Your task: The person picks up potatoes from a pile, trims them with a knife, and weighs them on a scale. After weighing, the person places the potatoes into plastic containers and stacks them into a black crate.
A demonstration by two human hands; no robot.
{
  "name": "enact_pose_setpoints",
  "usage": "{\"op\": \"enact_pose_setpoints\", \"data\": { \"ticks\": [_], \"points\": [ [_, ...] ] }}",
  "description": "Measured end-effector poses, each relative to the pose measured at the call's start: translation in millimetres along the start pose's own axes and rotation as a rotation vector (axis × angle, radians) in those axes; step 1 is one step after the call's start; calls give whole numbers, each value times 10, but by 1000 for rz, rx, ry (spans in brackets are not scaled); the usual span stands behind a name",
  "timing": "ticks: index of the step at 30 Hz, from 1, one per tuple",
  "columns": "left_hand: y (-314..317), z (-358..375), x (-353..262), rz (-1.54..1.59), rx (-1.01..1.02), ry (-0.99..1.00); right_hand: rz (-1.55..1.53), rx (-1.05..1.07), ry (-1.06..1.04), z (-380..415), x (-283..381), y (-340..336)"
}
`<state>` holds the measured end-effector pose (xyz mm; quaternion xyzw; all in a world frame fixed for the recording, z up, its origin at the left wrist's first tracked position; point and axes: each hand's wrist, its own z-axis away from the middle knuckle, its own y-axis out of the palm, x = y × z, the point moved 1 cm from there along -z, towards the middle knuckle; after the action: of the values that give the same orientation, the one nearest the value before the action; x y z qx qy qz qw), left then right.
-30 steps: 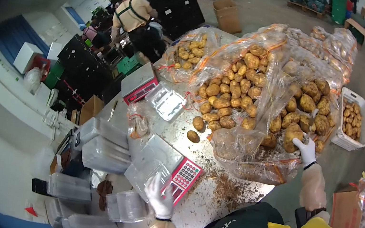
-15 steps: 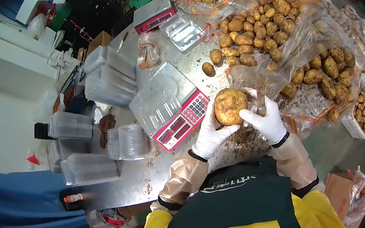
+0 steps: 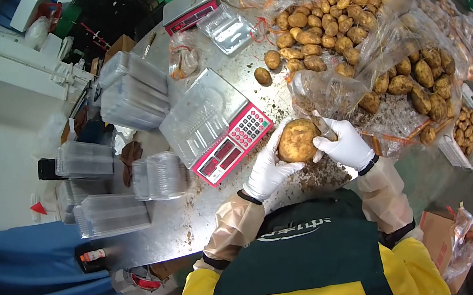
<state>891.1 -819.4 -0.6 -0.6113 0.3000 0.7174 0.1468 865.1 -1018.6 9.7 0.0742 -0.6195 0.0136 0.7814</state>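
A large, dirt-marked potato [image 3: 298, 140] rests in my gloved left hand [image 3: 270, 169], with the fingers and thumb wrapped round its left and lower sides. My gloved right hand [image 3: 343, 145] is closed around a narrow grey-brown tool [image 3: 325, 128], whose exact kind I cannot make out. The right fingertips are at the potato's right side. Just left of the hands stands a red and white digital scale [image 3: 232, 144] bearing an open clear plastic box [image 3: 193, 125]. Loose soil [image 3: 322, 177] lies on the table under the hands.
Many potatoes [image 3: 326, 25] lie in torn clear plastic [image 3: 333, 92] at the back. A white crate [image 3: 465, 162] of potatoes stands at right. Stacked clear boxes [image 3: 132, 96] and more box stacks [image 3: 159, 178] occupy the left. A second scale [image 3: 190, 18] sits farther back on the metal table [image 3: 171, 237].
The potato has turned in my left hand and shows another face. The tool in my right hand has tilted from near upright to slanting toward the potato. The view has shifted slightly.
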Motion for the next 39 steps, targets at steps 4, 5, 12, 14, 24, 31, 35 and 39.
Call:
{"op": "enact_pose_setpoints", "data": {
  "ticks": [4, 5, 12, 14, 24, 31, 35, 39],
  "points": [
    [-34, 17, 30, -33, 25, 16, 160, 6, -18, 71, 168, 31],
    [-53, 27, 15, -78, 57, -8, 241, 8, -13, 93, 206, 28],
    [-49, 80, -68, 79, 104, -108, 12, -88, -26, -6, -75, -57],
    [-86, 63, 21, 125, 61, -66, 12, -15, 45, 49, 83, -66],
    [-154, 82, 127, 145, -184, -8, -148, -56, 60, -65, -138, 24],
    [-287, 15, 195, -193, -425, 193, -250, -86, 142, -100, -341, 111],
    [-180, 29, 131, 57, -370, 162, -375, -125, 290, -54, -386, 150],
    [107, 73, -73, -317, -255, 151, -158, -156, 236, -28, -433, 179]
  ]
}}
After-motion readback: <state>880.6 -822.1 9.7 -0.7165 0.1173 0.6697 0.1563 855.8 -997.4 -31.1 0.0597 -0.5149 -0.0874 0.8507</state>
